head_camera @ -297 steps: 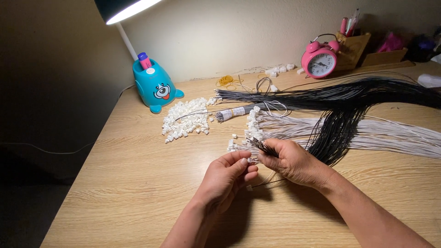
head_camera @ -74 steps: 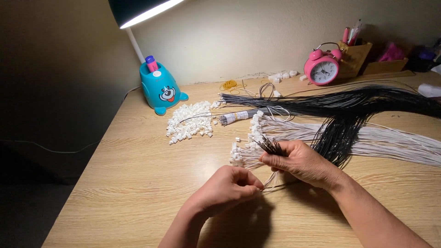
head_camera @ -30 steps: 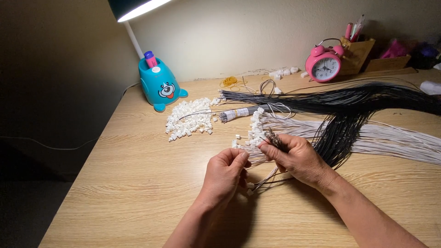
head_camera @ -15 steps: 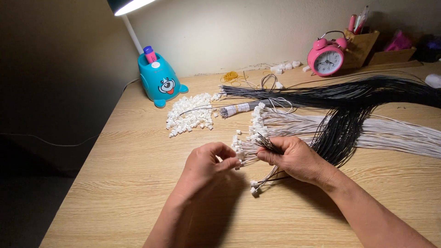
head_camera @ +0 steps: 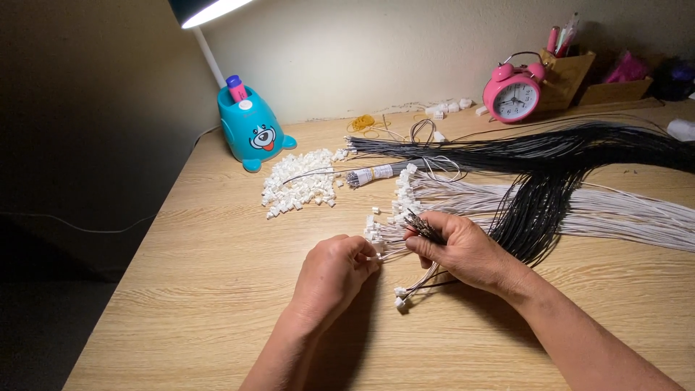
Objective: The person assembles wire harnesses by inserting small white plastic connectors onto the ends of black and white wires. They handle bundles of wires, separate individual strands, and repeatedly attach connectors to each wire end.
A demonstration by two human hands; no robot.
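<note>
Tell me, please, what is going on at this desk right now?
A person sits at a wooden desk under a lamp, working on thin wires. The right hand grips a small bunch of dark wire ends, while the left hand pinches a small white connector at its fingertips. A few finished leads with white connectors lie just below the hands. Behind them lie a heap of loose white connectors, long bundles of black wires and white wires, and a pink alarm clock.

Head camera looks down, close (single view), over the desk.
</note>
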